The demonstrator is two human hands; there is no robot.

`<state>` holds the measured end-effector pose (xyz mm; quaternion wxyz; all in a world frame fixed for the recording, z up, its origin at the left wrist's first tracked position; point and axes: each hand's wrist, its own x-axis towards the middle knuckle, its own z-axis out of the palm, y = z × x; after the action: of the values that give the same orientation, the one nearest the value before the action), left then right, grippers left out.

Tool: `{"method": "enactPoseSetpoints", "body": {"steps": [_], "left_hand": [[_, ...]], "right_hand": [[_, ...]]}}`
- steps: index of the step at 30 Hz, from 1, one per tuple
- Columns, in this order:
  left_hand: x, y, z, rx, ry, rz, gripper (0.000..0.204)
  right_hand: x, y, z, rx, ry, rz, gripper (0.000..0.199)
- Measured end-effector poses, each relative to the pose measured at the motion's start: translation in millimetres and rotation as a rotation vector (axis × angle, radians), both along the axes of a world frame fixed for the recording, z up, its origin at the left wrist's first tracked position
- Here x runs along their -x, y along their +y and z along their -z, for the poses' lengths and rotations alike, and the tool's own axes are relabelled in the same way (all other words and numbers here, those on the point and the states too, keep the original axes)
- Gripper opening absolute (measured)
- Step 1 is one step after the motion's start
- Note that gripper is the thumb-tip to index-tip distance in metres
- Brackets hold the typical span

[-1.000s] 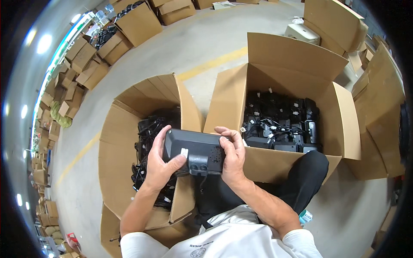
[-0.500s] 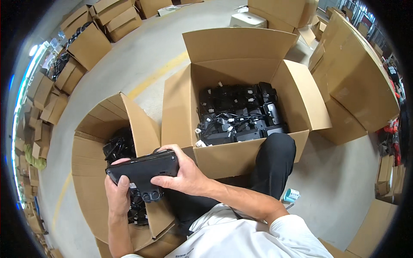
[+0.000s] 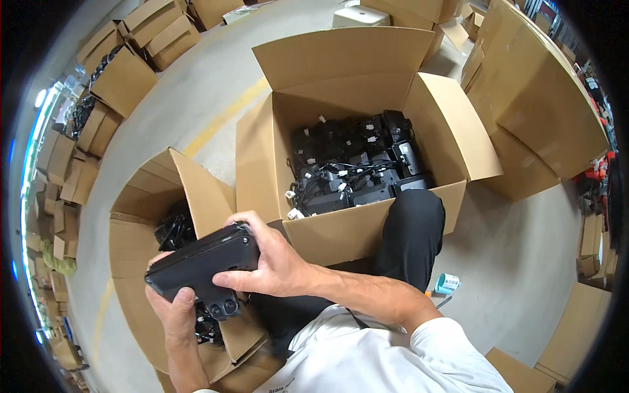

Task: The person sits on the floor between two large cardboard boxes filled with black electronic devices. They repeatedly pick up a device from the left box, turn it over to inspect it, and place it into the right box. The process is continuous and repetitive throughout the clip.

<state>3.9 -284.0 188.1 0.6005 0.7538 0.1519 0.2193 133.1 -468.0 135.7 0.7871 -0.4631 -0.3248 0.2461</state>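
Observation:
Both my hands are closed on a flat black plastic device [image 3: 193, 266], a boxy unit with screws at its corners and a round-ended protrusion on its lower side. My left hand [image 3: 173, 316] grips its left end, thumb on the near face. Around the right end curls my right hand [image 3: 278, 263], its thumb lying across the same face. The device is tilted, right end higher, above an open cardboard box [image 3: 131, 245] on the left. Inside that box are black bagged items [image 3: 175, 226], partly hidden by the device and my hands.
Ahead stands a larger open box [image 3: 337, 229] holding several black units [image 3: 360, 170] with cables and white connectors. My knee [image 3: 413, 226] leans against its front. A blue-white cylinder [image 3: 447, 283] lies on the floor at right. Stacked cartons [image 3: 534, 105] stand far right; more line the left.
The device has moved slightly left with both hands and tilted more, its left end lower. The boxes sit a little higher and further left in view.

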Motion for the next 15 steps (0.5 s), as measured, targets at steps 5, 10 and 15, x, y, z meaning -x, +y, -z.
{"method": "enactPoseSetpoints", "body": {"steps": [5, 10, 15], "left_hand": [[-14.7, 6.3, -35.4, -0.192, -0.023, -0.006, 0.096], [-65.5, -18.1, -85.4, -0.396, -0.063, 0.161, 0.089], [-138.3, -2.3, -65.9, -0.313, -0.078, 0.376, 0.058]], "right_hand": [[-32.0, -7.6, -29.6, 0.008, -0.167, -0.070, 0.069], [-86.6, -40.1, -79.3, 0.307, -0.840, 0.041, 0.065], [-155.6, -48.0, -105.8, 0.062, -0.667, 0.319, 0.056]]}}
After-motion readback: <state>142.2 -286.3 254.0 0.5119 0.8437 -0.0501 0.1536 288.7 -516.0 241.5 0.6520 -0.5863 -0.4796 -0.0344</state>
